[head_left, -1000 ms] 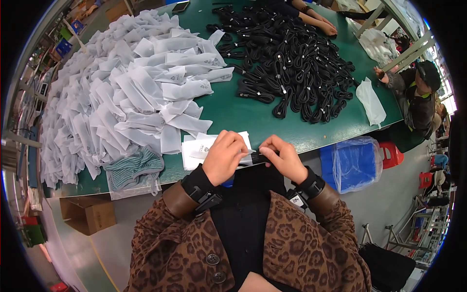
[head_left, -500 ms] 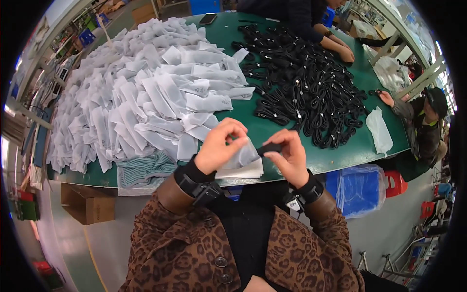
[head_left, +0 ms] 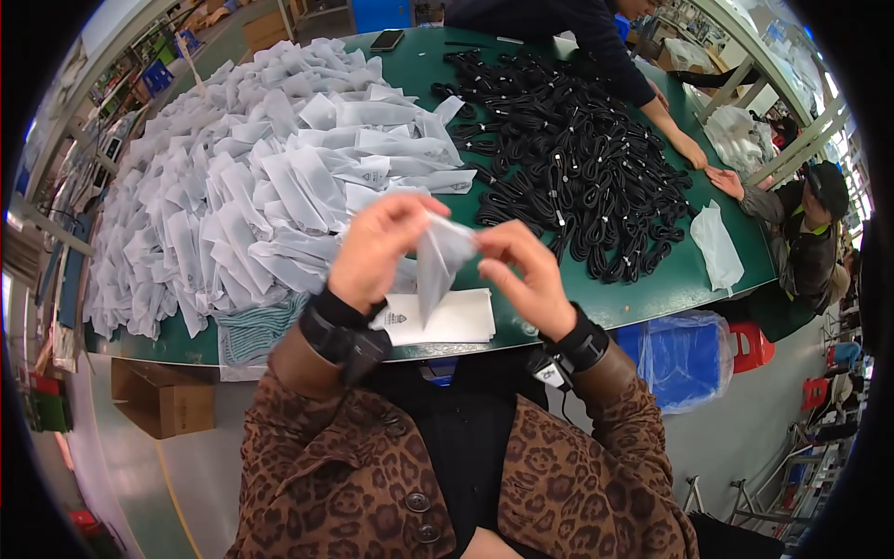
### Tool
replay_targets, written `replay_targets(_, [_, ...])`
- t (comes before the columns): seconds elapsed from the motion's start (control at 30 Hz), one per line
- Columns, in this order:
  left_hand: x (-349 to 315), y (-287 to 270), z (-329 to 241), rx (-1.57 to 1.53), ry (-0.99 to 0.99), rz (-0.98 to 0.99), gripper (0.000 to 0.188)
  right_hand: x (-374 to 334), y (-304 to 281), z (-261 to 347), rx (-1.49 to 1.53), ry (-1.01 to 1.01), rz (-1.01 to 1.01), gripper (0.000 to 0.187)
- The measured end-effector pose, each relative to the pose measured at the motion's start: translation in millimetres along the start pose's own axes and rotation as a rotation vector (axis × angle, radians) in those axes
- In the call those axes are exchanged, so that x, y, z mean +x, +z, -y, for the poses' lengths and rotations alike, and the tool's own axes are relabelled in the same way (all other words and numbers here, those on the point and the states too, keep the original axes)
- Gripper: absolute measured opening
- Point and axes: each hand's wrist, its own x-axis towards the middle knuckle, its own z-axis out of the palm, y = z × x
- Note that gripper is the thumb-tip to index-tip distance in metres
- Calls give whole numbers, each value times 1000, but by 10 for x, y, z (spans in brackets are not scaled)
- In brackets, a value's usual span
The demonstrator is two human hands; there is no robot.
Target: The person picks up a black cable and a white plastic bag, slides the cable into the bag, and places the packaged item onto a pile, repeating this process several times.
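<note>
My left hand (head_left: 372, 252) pinches a translucent white pouch (head_left: 441, 265) by its upper edge, so the pouch hangs tilted in front of me. A greyish shade shows through it, but I cannot make out its contents. My right hand (head_left: 529, 279) is at the pouch's right edge, forefinger touching it and thumb apart below. Under the pouch lies a stack of flat white pouches (head_left: 461, 317) at the table's near edge. A large heap of similar pouches (head_left: 279, 177) is on the left; a pile of coiled black cables (head_left: 596, 177) is on the right.
A striped green cloth (head_left: 256, 328) lies at the green table's (head_left: 596, 306) near edge. Below stand a cardboard box (head_left: 163, 401) and a lined blue bin (head_left: 680, 359). Across the table, a co-worker's hand (head_left: 687, 149) meets another person's hand (head_left: 726, 182). A phone (head_left: 387, 40) lies at the back.
The black cable bundle has gone from my right fingers and no longer shows. My left hand has raised the pouch leftward. The co-worker's arm has stretched right to the other person's hand.
</note>
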Motion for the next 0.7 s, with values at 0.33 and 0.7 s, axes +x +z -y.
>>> replay_targets(0.33, [-67, -137, -63, 1036, 594, -447, 23, -134, -402, -865, -1114, -14, 71, 27])
replay_targets(0.7, [-518, 437, 1002, 1140, 359, 96, 11, -537, -193, -378, -539, 395, -11, 29])
